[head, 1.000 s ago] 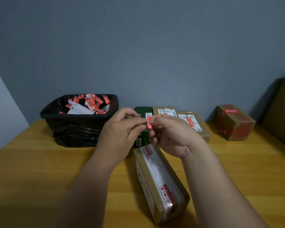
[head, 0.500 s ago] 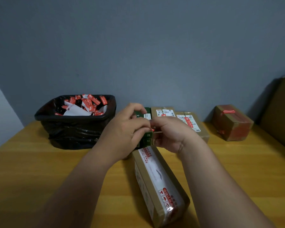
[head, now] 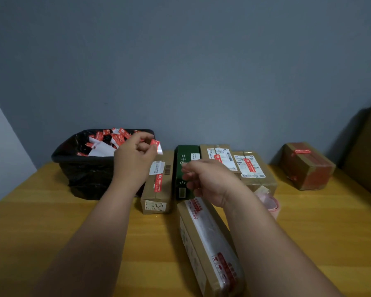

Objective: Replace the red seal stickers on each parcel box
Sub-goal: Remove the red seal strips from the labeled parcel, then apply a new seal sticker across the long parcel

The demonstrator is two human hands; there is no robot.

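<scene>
My left hand [head: 135, 159] is raised beside the bin and pinches a small red seal sticker [head: 155, 146] with a white edge between thumb and fingers. My right hand [head: 206, 179] hovers over the green box [head: 185, 166], its fingers loosely curled, and nothing shows in them. A long brown parcel box [head: 210, 243] with white tape and red print lies in front of me under my right forearm. Left of the green box, a brown box [head: 159, 185] carries a red seal sticker [head: 158, 182].
A black-lined bin [head: 84, 168] full of discarded red stickers stands at the back left. Two labelled brown boxes [head: 217, 155] [head: 252, 170] with red seals sit behind my right hand. A red-taped box [head: 306, 166] is at the far right. A pink object [head: 269, 201] lies beside my right arm.
My hands have parted. The left hand carried the red sticker up and left toward the bin, and the right hand dropped slightly to the right, uncovering the boxes behind.
</scene>
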